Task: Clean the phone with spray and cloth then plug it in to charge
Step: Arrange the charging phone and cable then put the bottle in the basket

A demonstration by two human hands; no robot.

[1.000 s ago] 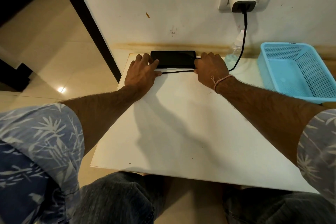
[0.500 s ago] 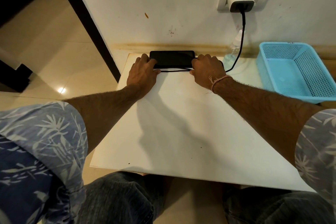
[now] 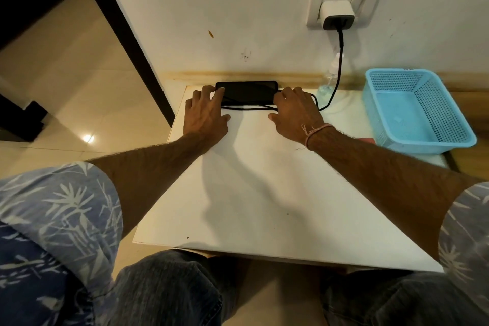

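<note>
as we list from our lap outward: white table (image 3: 264,193), bare near us. left hand (image 3: 205,114), fingers spread, fingertips on the phone's left end; right hand (image 3: 296,111), loosely spread, resting at its right end, holding nothing, likely steadying it. phone (image 3: 247,90), flat at the far edge, between both hands. cable (image 3: 336,79) up to charger (image 3: 336,14), apparently so it charges.
</note>
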